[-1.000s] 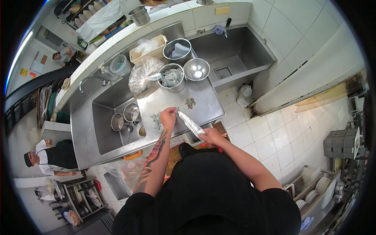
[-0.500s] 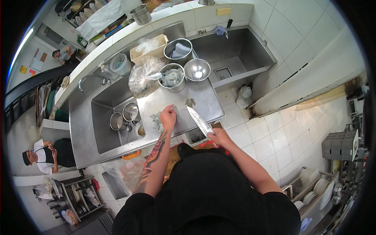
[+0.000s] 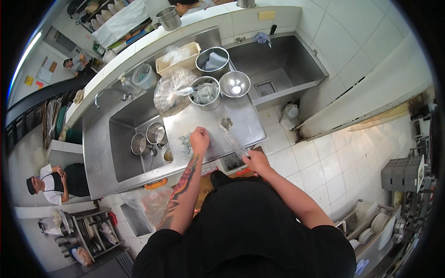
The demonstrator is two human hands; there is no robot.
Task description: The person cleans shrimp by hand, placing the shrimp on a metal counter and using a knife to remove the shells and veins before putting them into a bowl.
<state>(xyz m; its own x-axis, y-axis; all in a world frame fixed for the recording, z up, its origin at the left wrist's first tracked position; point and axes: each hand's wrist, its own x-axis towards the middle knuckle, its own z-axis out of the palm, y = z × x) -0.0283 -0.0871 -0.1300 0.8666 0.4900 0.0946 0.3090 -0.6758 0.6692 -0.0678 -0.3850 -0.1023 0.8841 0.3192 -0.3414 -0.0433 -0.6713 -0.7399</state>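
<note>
My right hand (image 3: 257,162) is closed around the handle of a kitchen knife (image 3: 233,142). The blade points away from me, low over the steel counter (image 3: 245,123), its tip by a small heap of dark scraps (image 3: 226,123). My left hand (image 3: 200,140) is closed, fingers curled down at the counter; what they hold, if anything, is hidden. Beside it on the left lie grey, translucent pieces resembling raw shrimp (image 3: 185,142). A steel pot (image 3: 206,106) farther back holds more such grey pieces.
Behind the counter stand a steel bowl (image 3: 235,84), another pot (image 3: 212,72), a clear plastic bag (image 3: 172,90) and a beige bin (image 3: 178,63). A sink with pots (image 3: 121,162) lies left, a deeper sink (image 3: 296,60) right. A person (image 3: 51,184) stands at far left.
The knife has swung left and its blade has turned, its tip now beside the dark scraps. My right hand has shifted slightly left; my left hand has hardly moved.
</note>
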